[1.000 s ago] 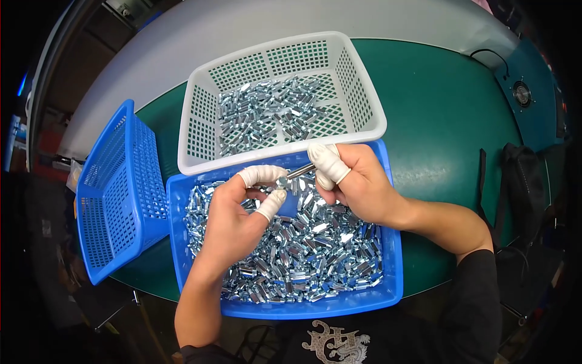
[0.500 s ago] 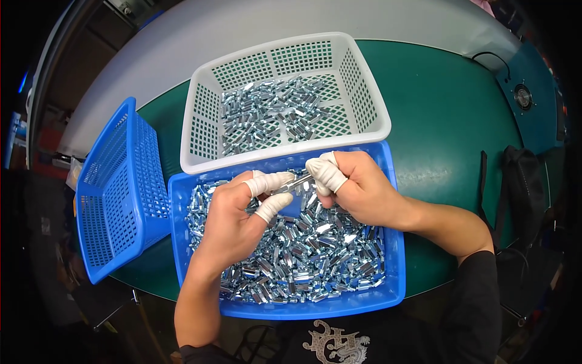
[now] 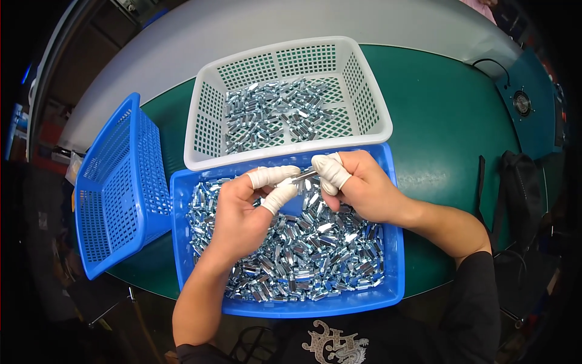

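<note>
Between both hands, over the blue bin, a small shiny metal hex standoff (image 3: pixel 305 176) lies slightly tilted. My left hand (image 3: pixel 245 213) pinches one end between thumb and forefinger, both in white finger covers. The fingers of my right hand (image 3: pixel 362 187), also in white covers, are closed at its other end; their tips partly hide it. Below, loose metal hex standoffs (image 3: pixel 303 261) fill the blue bin (image 3: pixel 315 308). A white perforated basket (image 3: pixel 381 131) behind it holds a smaller heap of similar metal pieces (image 3: pixel 273 109).
A blue perforated basket (image 3: pixel 133 200) leans on its side left of the bin. The tabletop (image 3: pixel 436 121) is green. At the far right stand a teal machine with a round fan (image 3: pixel 522 103) and a black bag-like thing (image 3: pixel 520 194). Pink clothing (image 3: pixel 482 7) shows at the top right.
Both hands have shifted slightly to the right, still holding the metal piece between them. The left thumb now sits higher, closer to the forefinger. The view has moved a little.
</note>
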The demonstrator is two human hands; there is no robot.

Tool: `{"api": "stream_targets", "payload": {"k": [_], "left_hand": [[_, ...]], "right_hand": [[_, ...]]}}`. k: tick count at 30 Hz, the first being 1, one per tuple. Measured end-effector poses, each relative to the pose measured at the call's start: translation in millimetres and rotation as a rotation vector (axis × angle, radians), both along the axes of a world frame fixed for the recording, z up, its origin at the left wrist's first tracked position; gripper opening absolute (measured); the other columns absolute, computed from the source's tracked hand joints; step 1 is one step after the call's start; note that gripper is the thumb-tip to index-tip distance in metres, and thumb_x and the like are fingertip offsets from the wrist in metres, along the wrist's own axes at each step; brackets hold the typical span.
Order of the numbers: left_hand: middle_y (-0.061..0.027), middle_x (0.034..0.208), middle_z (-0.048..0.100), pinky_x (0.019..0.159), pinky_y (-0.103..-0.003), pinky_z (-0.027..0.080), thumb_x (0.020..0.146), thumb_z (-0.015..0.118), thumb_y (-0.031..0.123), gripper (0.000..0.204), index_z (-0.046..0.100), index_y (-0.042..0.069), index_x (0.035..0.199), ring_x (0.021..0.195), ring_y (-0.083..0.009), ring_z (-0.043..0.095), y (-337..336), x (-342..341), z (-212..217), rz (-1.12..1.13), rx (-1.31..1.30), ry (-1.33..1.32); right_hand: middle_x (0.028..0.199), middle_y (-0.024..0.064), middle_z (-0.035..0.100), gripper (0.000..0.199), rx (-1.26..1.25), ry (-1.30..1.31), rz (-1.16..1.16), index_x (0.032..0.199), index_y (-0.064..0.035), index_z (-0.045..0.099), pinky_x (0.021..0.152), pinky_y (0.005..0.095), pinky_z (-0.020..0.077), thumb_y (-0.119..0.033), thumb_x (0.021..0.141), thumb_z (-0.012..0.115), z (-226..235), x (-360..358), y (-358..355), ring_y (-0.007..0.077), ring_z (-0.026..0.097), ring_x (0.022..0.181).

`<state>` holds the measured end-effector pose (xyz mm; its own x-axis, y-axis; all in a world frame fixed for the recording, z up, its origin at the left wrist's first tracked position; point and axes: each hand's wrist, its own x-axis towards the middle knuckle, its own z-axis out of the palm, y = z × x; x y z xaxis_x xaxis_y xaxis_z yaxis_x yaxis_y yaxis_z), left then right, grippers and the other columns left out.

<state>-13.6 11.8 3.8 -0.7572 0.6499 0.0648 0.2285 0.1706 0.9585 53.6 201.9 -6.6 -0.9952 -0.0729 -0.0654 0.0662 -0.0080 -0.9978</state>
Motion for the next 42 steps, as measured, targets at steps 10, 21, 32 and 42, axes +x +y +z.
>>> {"api": "stream_targets", "payload": {"k": [10, 21, 32, 42], "left_hand": [[-0.0054, 0.084, 0.063, 0.073, -0.023, 0.048, 0.080, 0.064, -0.005, 0.024, 0.064, -0.003, 0.104, 0.078, -0.0104, 0.059, 4, 6, 6, 0.016, -0.050, 0.352], [-0.0047, 0.084, 0.062, 0.064, -0.023, 0.044, 0.077, 0.066, -0.003, 0.027, 0.064, -0.002, 0.104, 0.070, -0.0099, 0.055, 6, 9, 0, -0.060, -0.059, 0.387], [-0.0023, 0.063, 0.060, 0.053, -0.024, 0.040, 0.091, 0.058, 0.019, 0.022, 0.065, -0.001, 0.089, 0.057, -0.0062, 0.050, 4, 7, 1, 0.038, -0.075, -0.091], [0.0003, 0.073, 0.062, 0.057, -0.020, 0.039, 0.077, 0.072, 0.007, 0.017, 0.067, -0.001, 0.092, 0.063, -0.0043, 0.049, 1, -6, 3, 0.128, 0.103, 0.118]], "right_hand": [[0.055, -0.0007, 0.051, 0.041, 0.005, -0.016, 0.038, 0.065, -0.0064, 0.052, 0.047, 0.0220, 0.0339, -0.028, 0.098, 0.041, 6, 0, 1, 0.0047, 0.041, 0.050], [0.055, -0.0005, 0.051, 0.039, 0.082, -0.016, 0.086, 0.069, -0.0045, 0.053, 0.046, 0.0223, 0.0351, -0.027, 0.098, 0.041, 6, 1, -3, 0.0047, 0.043, 0.049], [0.054, 0.0014, 0.052, 0.041, -0.055, 0.044, -0.029, 0.067, -0.0074, 0.049, 0.040, 0.0199, 0.0296, -0.033, 0.099, 0.040, 5, 2, -7, 0.0037, 0.037, 0.042], [0.055, 0.0024, 0.051, 0.047, -0.085, 0.006, -0.221, 0.065, -0.0072, 0.048, 0.043, 0.0206, 0.0332, -0.039, 0.098, 0.038, 7, 1, 7, 0.0067, 0.039, 0.043]]}}
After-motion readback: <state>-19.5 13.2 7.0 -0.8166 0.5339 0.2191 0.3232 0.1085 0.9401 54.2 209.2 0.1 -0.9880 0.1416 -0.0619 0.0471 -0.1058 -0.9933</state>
